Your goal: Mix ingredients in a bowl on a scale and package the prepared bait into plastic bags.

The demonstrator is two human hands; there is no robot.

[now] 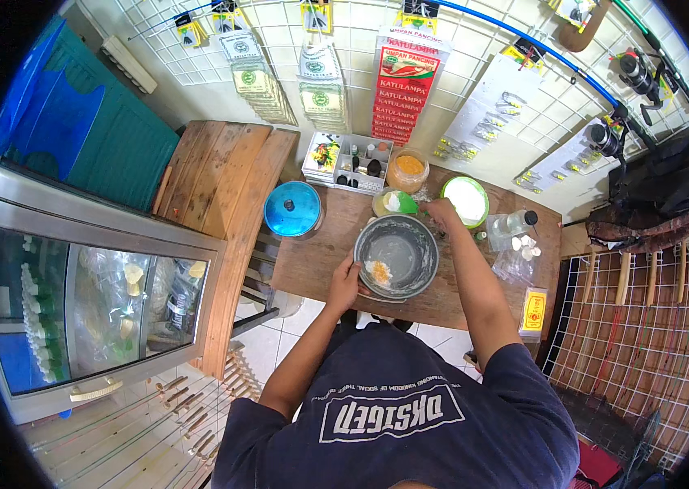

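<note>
A round dark grey basin [419, 259] sits on the wooden table in front of me, its inner wall smeared with pale residue. A small heap of white and orange-yellow powder [379, 273] lies at its left side. My left hand [344, 281] grips the basin's left rim. Beyond the basin, my right hand [442, 214] is closed on the handle of a green scoop [407, 203], which carries white powder. The scoop is over a small tub [381, 204] of pale yellowish stuff, partly hidden by it. Just right of this hand stands a green-rimmed bowl [484, 208] of white powder.
Around the wooden table [312, 269] stand a blue-lidded container [292, 209], a jar of orange crumbs [406, 169], a divided white box [365, 159], a clear bottle [511, 222] and a yellow packet [533, 312]. A glass cabinet [100, 301] is at left; fishing reels [605, 138] hang at right.
</note>
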